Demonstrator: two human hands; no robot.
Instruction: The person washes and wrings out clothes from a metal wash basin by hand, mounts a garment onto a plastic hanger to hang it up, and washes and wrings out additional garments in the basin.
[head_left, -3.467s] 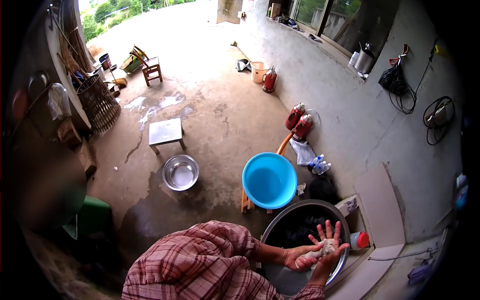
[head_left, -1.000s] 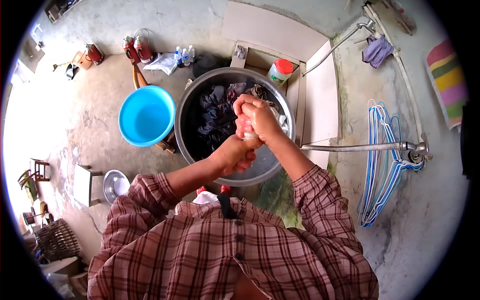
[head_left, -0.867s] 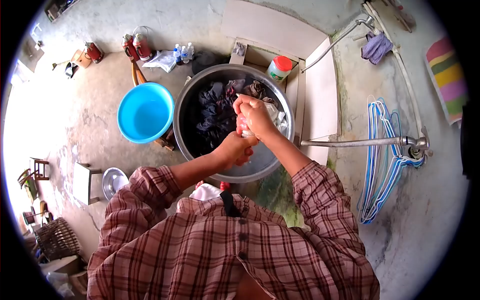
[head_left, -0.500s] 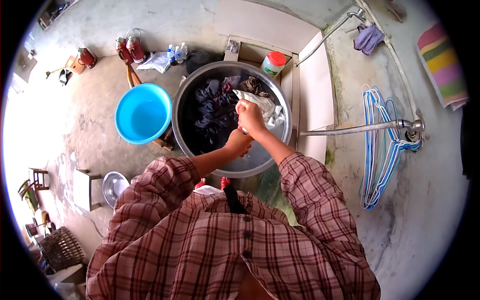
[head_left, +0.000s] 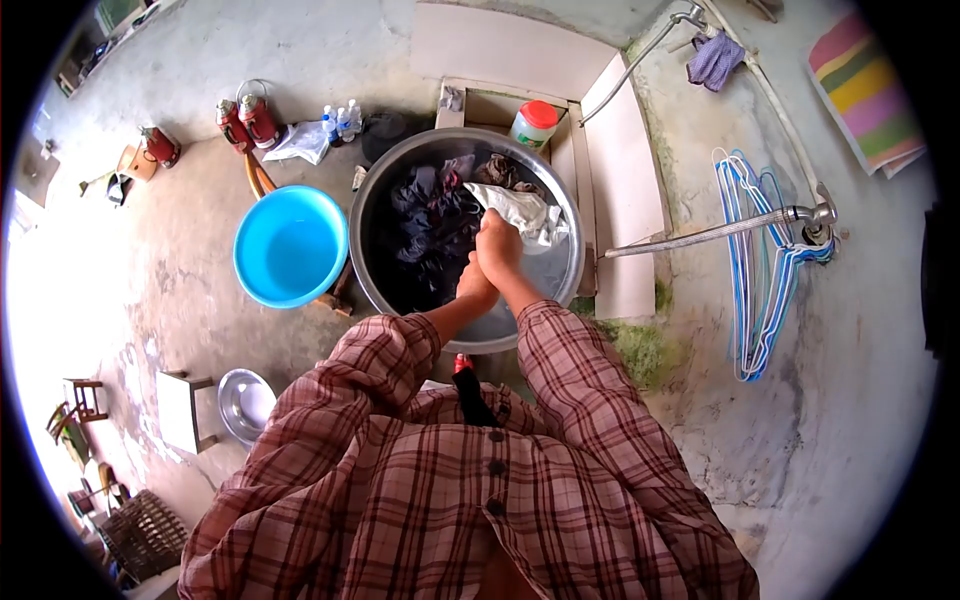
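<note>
A large metal basin [head_left: 364,270] holds dark wet clothes [head_left: 425,215] and water. Above it, my right hand [head_left: 498,247] is closed around a white cloth [head_left: 512,208], whose loose end spreads out over the basin's far right part. My left hand [head_left: 476,280] is closed just below and against the right one, apparently on the same cloth; what lies inside its fingers is mostly hidden. A bunched brown cloth [head_left: 497,170] lies at the basin's far side, behind the white one.
Left of the basin stands a blue plastic basin [head_left: 290,245] on a wooden support. A red-lidded tub [head_left: 535,122] sits behind the metal basin. Hangers [head_left: 745,290] and a hose [head_left: 700,232] hang on the right wall. Red thermos flasks [head_left: 258,122] stand at the back left.
My two hands have drawn closer together and nearer my body, with the wrists turned more upright. The white cloth stays gripped. The whole view has shifted slightly.
</note>
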